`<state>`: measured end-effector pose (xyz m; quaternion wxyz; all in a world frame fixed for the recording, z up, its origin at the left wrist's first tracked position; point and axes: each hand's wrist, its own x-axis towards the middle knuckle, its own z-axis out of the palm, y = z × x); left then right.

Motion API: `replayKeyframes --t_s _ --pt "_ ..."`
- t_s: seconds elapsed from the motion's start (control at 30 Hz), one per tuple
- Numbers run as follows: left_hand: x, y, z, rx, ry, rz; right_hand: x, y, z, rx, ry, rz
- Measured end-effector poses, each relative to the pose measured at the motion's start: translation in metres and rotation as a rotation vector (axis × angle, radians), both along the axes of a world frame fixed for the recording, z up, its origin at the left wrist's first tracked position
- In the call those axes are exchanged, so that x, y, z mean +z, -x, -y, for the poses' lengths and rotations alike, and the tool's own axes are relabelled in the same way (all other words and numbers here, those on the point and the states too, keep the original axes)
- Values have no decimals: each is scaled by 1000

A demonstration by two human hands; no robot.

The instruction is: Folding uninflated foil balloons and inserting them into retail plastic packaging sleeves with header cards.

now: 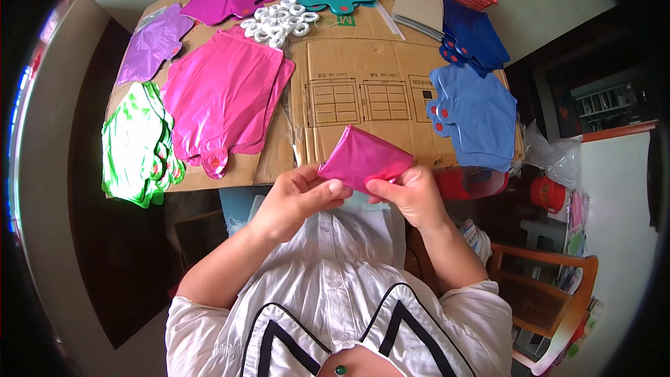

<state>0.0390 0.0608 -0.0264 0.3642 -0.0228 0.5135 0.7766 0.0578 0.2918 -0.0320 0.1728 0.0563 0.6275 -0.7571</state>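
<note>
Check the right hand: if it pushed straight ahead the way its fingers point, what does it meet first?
The right hand points left, toward the left hand. First contact is the folded magenta foil balloon it already pinches, then probably the left hand's fingers; depth is unclear.

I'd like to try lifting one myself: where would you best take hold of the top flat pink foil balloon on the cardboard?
Probably by the narrow neck tab on the pink foil balloon, which juts toward the person over the cardboard edge. Come from the near side; the flat body offers little to pinch.
</note>
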Motion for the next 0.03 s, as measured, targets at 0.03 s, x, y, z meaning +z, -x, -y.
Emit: replayKeyframes --t_s 0.03 --pt "-4 1 -1 21 -6 85 1 1 2 32 66 36"
